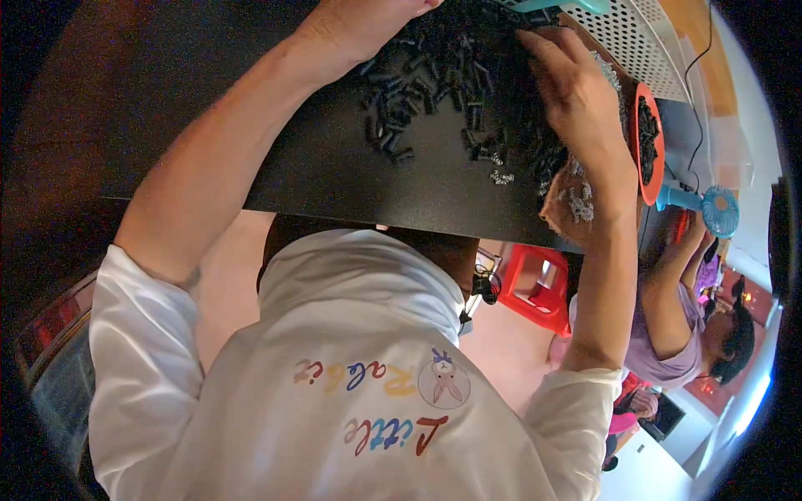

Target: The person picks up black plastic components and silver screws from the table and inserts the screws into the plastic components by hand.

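Note:
A loose pile of small black cylindrical parts (pixel 409 88) lies on the dark table in front of me. My left hand (pixel 368 21) is at the top edge of the picture beyond the pile's left side. Its fingers are mostly cut off, so what it holds is hidden. Over the right side of the pile my right hand (pixel 576 88) is bent downward, its fingers slightly curled and apart, with nothing visible between them. Some small metal springs (pixel 501 177) lie near the pile's front. More silvery springs (pixel 578 203) sit on a brown tray-like piece beneath my right wrist.
An orange-red dish (pixel 657 171) of black parts stands to the right, beside a white perforated basket (pixel 656 63) and a turquoise object (pixel 576 5). A blue handheld fan (pixel 718 210) is farther right. A red stool (pixel 535 292) stands below the table; a person in purple (pixel 668 334) sits at right.

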Action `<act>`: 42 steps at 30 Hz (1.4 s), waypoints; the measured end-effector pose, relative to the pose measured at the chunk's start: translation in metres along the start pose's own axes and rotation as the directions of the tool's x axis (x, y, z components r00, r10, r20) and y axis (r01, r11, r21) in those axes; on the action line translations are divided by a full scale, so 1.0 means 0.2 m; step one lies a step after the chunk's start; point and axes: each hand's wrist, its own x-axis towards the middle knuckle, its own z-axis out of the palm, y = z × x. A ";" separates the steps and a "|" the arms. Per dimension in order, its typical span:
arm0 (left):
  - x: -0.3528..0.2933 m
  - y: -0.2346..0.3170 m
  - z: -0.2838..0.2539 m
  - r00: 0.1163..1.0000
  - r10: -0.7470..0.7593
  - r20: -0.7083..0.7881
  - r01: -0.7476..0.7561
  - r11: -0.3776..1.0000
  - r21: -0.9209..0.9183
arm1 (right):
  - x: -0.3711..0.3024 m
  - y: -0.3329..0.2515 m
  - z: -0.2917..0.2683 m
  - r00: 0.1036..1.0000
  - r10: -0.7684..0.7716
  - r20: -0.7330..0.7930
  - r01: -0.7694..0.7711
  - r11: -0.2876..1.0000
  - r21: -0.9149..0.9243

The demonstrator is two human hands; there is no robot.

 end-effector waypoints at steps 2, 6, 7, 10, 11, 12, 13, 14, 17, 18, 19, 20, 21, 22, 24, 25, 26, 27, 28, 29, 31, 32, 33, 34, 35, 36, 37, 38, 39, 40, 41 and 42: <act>-0.01 0.00 0.01 1.000 0.002 -0.001 -0.002 1.000 0.022 | -0.02 -0.03 -0.03 0.997 0.048 -0.059 -0.047 0.999 0.027; -0.02 0.01 0.03 1.000 -0.021 0.020 0.021 0.999 0.025 | -0.02 -0.17 -0.07 1.000 0.004 -0.003 -0.003 0.990 0.141; -0.03 0.01 0.04 0.999 -0.034 0.030 0.034 0.999 0.015 | -0.01 -0.19 -0.07 1.000 0.008 -0.002 -0.008 0.990 0.141; -0.04 0.00 0.06 0.996 -0.068 0.064 0.069 0.998 -0.008 | 0.00 -0.22 -0.04 0.993 0.068 0.094 -0.068 0.998 0.000; -0.04 0.00 0.06 0.994 -0.080 0.069 0.081 0.997 -0.015 | 0.00 -0.22 -0.04 0.993 0.066 0.094 -0.067 0.998 0.002; -0.05 0.00 0.06 0.993 -0.091 0.074 0.092 0.995 -0.021 | 0.00 -0.22 -0.03 0.993 0.070 0.097 -0.071 0.997 0.004; -0.05 0.00 0.06 0.992 -0.101 0.078 0.104 0.994 -0.028 | 0.00 -0.21 -0.03 0.992 0.073 0.100 -0.074 0.997 0.005; -0.05 0.01 0.06 0.990 -0.111 0.086 0.114 0.993 -0.038 | -0.01 -0.20 -0.03 0.992 0.073 0.101 -0.074 0.997 0.004; -0.06 0.02 0.06 0.985 -0.137 0.108 0.144 0.988 -0.063 | -0.06 -0.21 -0.04 0.995 0.102 -0.019 -0.098 0.985 0.142; -0.06 0.03 0.06 0.983 -0.145 0.114 0.154 0.986 -0.070 | -0.07 -0.24 -0.05 0.977 0.198 -0.076 -0.171 0.947 0.272; -0.07 0.04 0.05 0.973 -0.159 0.165 0.171 0.983 -0.065 | -0.09 -0.27 -0.06 0.947 0.299 -0.118 -0.230 0.887 0.400; -0.08 0.05 0.06 0.965 -0.154 0.214 0.165 0.986 -0.034 | -0.11 -0.29 -0.06 0.922 0.349 -0.169 -0.237 0.851 0.468; -0.08 0.05 0.07 0.953 -0.150 0.262 0.156 0.988 -0.003 | -0.12 -0.31 -0.07 0.921 0.350 -0.171 -0.238 0.853 0.465; -0.09 0.05 0.07 0.937 -0.164 0.309 0.170 0.985 0.006 | -0.13 -0.32 -0.07 0.906 0.358 -0.225 -0.215 0.849 0.483; -0.09 0.05 0.10 0.887 -0.242 0.392 0.255 0.967 0.021 | -0.16 -0.31 -0.06 0.885 0.324 -0.334 -0.120 0.852 0.509; -0.10 0.05 0.10 0.853 -0.264 0.450 0.276 0.960 0.042 | -0.17 -0.31 -0.06 0.883 0.325 -0.337 -0.122 0.854 0.505; -0.12 0.05 0.12 0.853 -0.262 0.452 0.273 0.961 0.042 | -0.17 -0.32 -0.06 0.875 0.329 -0.355 -0.110 0.850 0.516; -0.14 0.05 0.15 0.881 -0.280 0.380 0.245 0.960 0.137 | -0.17 -0.32 -0.06 0.867 0.332 -0.371 -0.098 0.844 0.527; -0.16 0.05 0.17 0.907 -0.289 0.306 0.222 0.947 0.233 | -0.17 -0.32 -0.05 0.866 0.332 -0.373 -0.097 0.845 0.525; -0.14 0.05 0.15 0.847 -0.332 0.415 0.267 0.941 0.208 | -0.18 -0.31 -0.05 0.843 0.323 -0.430 -0.045 0.839 0.543; -0.14 0.05 0.17 0.820 -0.332 0.467 0.273 0.943 0.191 | -0.17 -0.33 -0.06 0.812 0.320 -0.487 0.003 0.834 0.552; -0.14 0.05 0.18 0.794 -0.336 0.506 0.286 0.942 0.177 | -0.16 -0.36 -0.07 0.823 0.345 -0.451 -0.021 0.812 0.583; -0.15 0.04 0.18 0.790 -0.344 0.507 0.294 0.939 0.180 | -0.15 -0.37 -0.08 0.833 0.369 -0.413 -0.046 0.790 0.612; -0.15 0.04 0.17 0.787 -0.347 0.511 0.296 0.938 0.181 | -0.12 -0.36 -0.07 0.838 0.300 -0.457 0.001 0.835 0.550; -0.15 0.04 0.17 0.790 -0.346 0.507 0.314 0.938 0.150 | -0.11 -0.36 -0.08 0.841 0.292 -0.456 -0.020 0.858 0.513; -0.14 0.05 0.17 0.793 -0.345 0.503 0.332 0.936 0.119 | -0.10 -0.36 -0.09 0.845 0.284 -0.453 -0.041 0.879 0.475; -0.16 0.05 0.19 0.818 -0.404 0.410 0.383 0.914 0.136 | -0.08 -0.34 -0.08 0.818 0.286 -0.499 0.005 0.864 0.503; -0.14 0.06 0.18 0.815 -0.409 0.411 0.388 0.911 0.138 | -0.08 -0.34 -0.09 0.840 0.278 -0.465 -0.006 0.863 0.506; -0.12 0.06 0.16 0.789 -0.376 0.485 0.420 0.907 0.020 | -0.08 -0.33 -0.12 0.862 0.270 -0.430 -0.016 0.861 0.508; -0.10 0.05 0.15 0.764 -0.333 0.553 0.456 0.885 -0.097 | -0.07 -0.32 -0.13 0.877 0.219 -0.427 0.002 0.887 0.461; -0.11 0.04 0.14 0.802 -0.273 0.531 0.397 0.908 -0.134 | -0.06 -0.33 -0.14 0.878 0.218 -0.425 0.005 0.886 0.464; -0.09 0.03 0.13 0.804 -0.274 0.528 0.398 0.907 -0.135 | -0.05 -0.34 -0.16 0.889 0.272 -0.369 -0.041 0.849 0.526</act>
